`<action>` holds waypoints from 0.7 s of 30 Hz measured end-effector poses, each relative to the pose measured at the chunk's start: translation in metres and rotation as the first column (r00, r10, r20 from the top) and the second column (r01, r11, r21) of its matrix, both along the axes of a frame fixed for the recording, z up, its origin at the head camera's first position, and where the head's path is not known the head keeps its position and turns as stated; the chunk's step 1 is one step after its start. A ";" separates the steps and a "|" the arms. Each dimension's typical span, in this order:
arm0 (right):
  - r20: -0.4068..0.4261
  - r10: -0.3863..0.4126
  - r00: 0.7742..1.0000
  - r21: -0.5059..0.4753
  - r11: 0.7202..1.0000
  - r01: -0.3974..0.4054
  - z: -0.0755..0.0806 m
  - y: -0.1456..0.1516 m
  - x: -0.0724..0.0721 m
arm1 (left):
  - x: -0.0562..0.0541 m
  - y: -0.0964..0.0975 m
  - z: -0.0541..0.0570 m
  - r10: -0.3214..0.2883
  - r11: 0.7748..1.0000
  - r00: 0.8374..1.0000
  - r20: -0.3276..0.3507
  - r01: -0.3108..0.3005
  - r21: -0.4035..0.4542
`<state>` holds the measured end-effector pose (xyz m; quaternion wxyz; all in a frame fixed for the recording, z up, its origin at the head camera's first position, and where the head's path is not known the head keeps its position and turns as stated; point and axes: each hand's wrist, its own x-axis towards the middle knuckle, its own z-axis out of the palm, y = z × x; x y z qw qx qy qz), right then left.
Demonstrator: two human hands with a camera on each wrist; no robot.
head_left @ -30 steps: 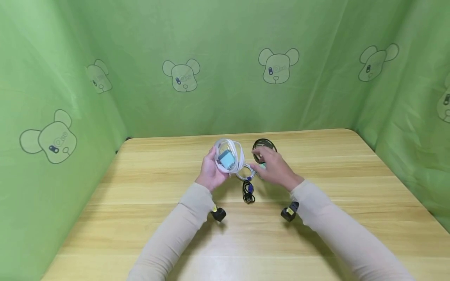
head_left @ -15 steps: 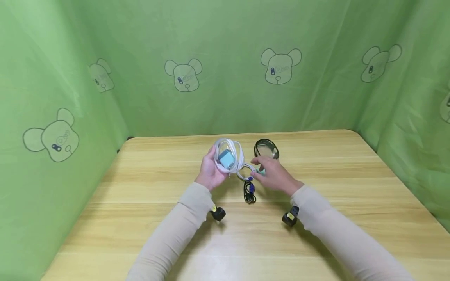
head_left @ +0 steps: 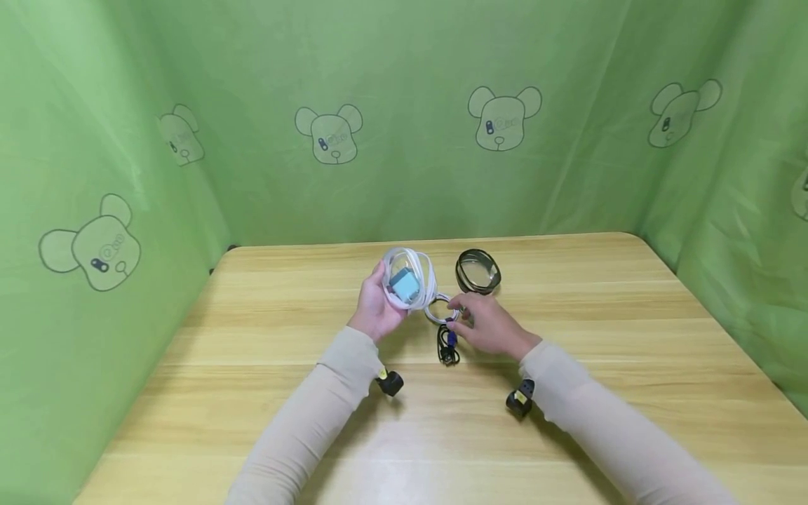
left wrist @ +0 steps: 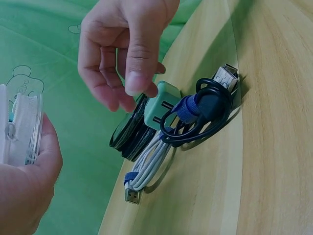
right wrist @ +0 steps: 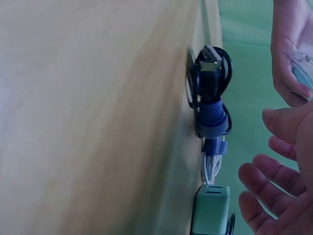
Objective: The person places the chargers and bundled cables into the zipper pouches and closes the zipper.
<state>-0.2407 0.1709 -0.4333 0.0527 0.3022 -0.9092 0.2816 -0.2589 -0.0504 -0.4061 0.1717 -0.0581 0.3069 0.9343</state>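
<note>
– Mint-green USB charger (left wrist: 160, 113) is sitting out on the wood table (head_left: 284, 326), near side of the black pouch (head_left: 477, 272) and just beside the coiled white USB cable (left wrist: 151, 164), fyi. What changed?

– Right hand (head_left: 489, 324). About a sec ago it was up by the pouch, now it's come down toward the person, thumb near the white cable's blue strap (right wrist: 215, 146). Fingers half curled w/ a gap to the thumb, holding nothing afaict.

– And the left hand (head_left: 375, 306)?

– Same spot, gripping the white zip pouch (head_left: 421, 287) up off the table. Light-blue charger (head_left: 404, 285) is inside.

– Meaning?

– Imo the work's swung to the cables, strapped white one esp. Black USB cable (left wrist: 211, 107) is right next to it on the person's side, so prob easy to snag both.

– Room?

– Back edge (head_left: 568, 237) is a bit past the black pouch w/ green curtain (head_left: 410, 182) right behind, so not much slack there. Plenty of wood L & R and toward the person, tho. Tight bit is the cluster itself tbh.
</note>
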 end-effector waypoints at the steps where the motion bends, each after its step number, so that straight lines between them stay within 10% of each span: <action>1: 0.001 0.005 1.000 -0.004 1.000 -0.005 -0.001 0.000 0.000 | 0.000 0.000 0.000 -0.001 1.000 1.000 0.001 0.001 0.000; 21: 0.090 0.060 0.994 0.094 0.993 -0.069 -0.007 0.002 0.009 | -0.001 -0.003 0.003 -0.012 1.000 1.000 -0.017 0.012 -0.007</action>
